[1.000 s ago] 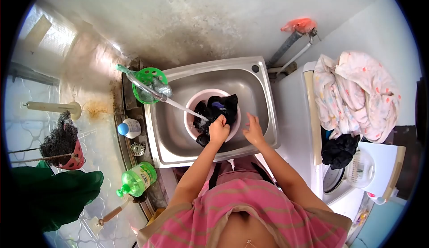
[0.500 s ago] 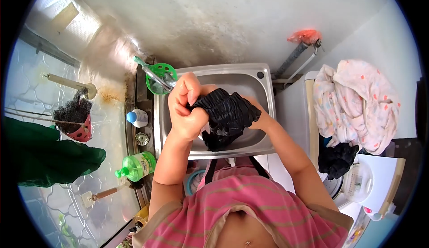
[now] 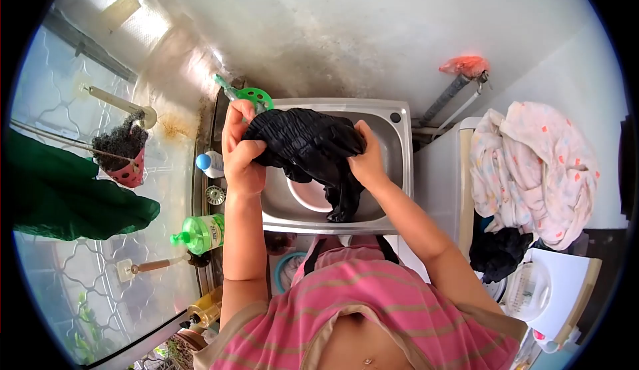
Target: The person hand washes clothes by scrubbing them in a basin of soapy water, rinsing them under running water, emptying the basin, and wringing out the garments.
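Note:
A black garment (image 3: 306, 140) with a gathered band is stretched between my two hands above the metal sink (image 3: 383, 222). My left hand (image 3: 245, 153) grips its left end, thumb and fingers closed on the cloth. At the right end my right hand (image 3: 367, 155) pinches the fabric. Part of the garment hangs down over the light-coloured basin (image 3: 307, 197) in the sink, hiding much of it.
A green strainer (image 3: 256, 97), a blue-capped bottle (image 3: 212, 163) and a green soap bottle (image 3: 203, 233) line the left ledge. To the right, a patterned cloth (image 3: 539, 170) and a black cloth (image 3: 499, 253) lie on a white appliance (image 3: 436, 177).
The black garment has come up out of the basin, now spread between both hands. Compared with half a second ago, my left hand is farther left and the garment is stretched wider.

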A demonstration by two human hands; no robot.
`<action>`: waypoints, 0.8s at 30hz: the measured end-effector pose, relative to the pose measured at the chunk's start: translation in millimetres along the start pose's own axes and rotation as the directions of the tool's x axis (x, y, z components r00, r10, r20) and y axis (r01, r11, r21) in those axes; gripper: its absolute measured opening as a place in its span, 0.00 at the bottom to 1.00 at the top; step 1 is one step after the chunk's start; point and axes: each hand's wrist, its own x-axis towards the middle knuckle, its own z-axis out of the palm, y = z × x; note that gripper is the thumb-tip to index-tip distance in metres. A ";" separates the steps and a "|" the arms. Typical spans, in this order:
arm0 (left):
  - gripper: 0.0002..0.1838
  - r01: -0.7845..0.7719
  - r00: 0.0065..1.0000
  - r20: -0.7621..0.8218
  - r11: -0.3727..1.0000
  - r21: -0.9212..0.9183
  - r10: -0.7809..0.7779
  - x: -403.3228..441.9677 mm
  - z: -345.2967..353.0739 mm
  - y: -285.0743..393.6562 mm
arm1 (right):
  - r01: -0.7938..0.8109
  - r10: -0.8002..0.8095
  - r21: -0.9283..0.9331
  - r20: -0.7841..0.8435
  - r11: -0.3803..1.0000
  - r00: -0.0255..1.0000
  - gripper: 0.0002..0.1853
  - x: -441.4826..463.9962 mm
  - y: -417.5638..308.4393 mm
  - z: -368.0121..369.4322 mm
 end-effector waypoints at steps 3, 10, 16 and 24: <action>0.22 -0.169 0.982 0.056 0.968 -0.186 0.182 7.3 5.1 27.5 | 0.092 -0.096 0.058 0.054 0.994 0.994 0.13 12.5 -70.0 4.1; 0.23 -0.303 0.951 0.007 0.934 -0.190 0.310 -1.6 1.0 56.0 | 0.279 -0.325 0.526 -0.004 0.804 0.946 0.18 21.5 -124.3 6.1; 0.30 -0.043 0.984 -0.163 0.979 0.200 0.077 -27.6 -35.5 17.3 | 0.228 -0.181 -0.173 0.252 0.958 0.951 0.28 3.1 -8.9 2.4; 0.17 0.232 0.911 -0.210 0.021 0.973 -0.356 -128.4 -84.3 -130.8 | 0.567 0.309 -0.644 0.756 0.515 0.577 0.28 -54.7 164.7 -80.7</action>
